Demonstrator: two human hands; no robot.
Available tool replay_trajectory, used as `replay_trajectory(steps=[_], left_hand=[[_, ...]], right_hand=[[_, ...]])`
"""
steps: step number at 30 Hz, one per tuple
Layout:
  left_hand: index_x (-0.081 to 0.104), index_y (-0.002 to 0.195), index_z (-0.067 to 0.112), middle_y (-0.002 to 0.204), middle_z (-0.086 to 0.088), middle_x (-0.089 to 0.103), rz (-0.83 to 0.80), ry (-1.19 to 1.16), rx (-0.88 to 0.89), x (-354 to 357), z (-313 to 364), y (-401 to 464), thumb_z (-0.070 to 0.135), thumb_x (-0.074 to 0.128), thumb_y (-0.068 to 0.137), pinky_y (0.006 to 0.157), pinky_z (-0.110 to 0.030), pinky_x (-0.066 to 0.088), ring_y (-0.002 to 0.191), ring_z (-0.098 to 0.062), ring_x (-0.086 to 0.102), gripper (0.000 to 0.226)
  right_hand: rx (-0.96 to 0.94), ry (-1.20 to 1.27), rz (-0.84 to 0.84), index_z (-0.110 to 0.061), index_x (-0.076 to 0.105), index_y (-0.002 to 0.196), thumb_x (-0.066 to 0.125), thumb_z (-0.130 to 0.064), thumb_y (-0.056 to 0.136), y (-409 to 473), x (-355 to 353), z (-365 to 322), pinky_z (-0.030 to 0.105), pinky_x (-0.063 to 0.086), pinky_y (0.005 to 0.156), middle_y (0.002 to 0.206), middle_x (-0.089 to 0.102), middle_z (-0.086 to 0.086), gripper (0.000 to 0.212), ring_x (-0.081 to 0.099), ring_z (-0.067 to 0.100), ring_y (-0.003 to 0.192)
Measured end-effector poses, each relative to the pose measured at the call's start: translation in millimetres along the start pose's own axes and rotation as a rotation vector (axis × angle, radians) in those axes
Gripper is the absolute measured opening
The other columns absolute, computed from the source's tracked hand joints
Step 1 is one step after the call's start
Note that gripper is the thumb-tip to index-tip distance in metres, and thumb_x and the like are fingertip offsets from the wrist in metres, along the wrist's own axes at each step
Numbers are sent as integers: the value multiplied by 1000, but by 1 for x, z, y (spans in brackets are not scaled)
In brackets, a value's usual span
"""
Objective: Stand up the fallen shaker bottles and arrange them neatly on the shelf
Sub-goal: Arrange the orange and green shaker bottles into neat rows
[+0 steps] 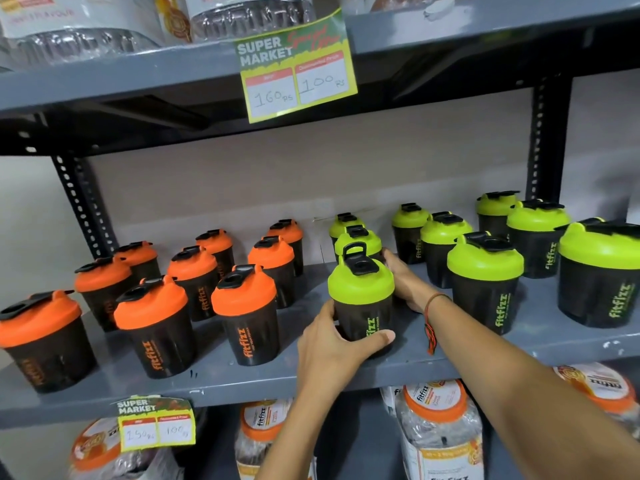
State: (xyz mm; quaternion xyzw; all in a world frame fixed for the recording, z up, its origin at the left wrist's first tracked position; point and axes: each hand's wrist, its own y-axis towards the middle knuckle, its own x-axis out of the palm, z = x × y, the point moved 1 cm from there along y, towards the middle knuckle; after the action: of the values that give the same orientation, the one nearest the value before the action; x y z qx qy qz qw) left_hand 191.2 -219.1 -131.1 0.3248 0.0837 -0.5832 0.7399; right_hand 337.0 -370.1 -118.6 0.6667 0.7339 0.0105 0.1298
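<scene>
A black shaker bottle with a green lid [362,299] stands upright at the front middle of the grey shelf [242,379], its flip cap raised. My left hand [332,344] wraps its lower front. My right hand [405,282] holds its right rear side. Orange-lidded shakers [154,327] stand upright in rows on the left half. Green-lidded shakers [485,282] stand upright in rows on the right half. No bottle lies on its side.
A price tag [298,67] hangs from the shelf above, another price tag [156,427] from this shelf's front edge. Clear jars with orange lids [436,424] fill the shelf below. Perforated uprights [79,206] frame the bay.
</scene>
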Motion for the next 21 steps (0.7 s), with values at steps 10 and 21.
replay_trajectory(steps=[10, 21], left_hand=[[53, 111, 40, 108, 18, 68, -72, -93, 0, -4, -1, -1, 65, 80, 46, 87, -29, 51, 100, 1, 61, 75], [60, 102, 36, 105, 13, 73, -217, -322, -47, -8, -20, 13, 41, 88, 41, 94, -38, 53, 97, -3, 68, 67]], right_hand=[[1, 88, 38, -23, 25, 151, 66, -22, 91, -12, 2, -14, 34, 52, 87, 150, 42, 4, 73, 53, 20, 121], [-865, -400, 747, -8, 67, 118, 68, -4, 86, -160, -36, -50, 28, 48, 97, 123, 62, -1, 32, 57, 12, 117]])
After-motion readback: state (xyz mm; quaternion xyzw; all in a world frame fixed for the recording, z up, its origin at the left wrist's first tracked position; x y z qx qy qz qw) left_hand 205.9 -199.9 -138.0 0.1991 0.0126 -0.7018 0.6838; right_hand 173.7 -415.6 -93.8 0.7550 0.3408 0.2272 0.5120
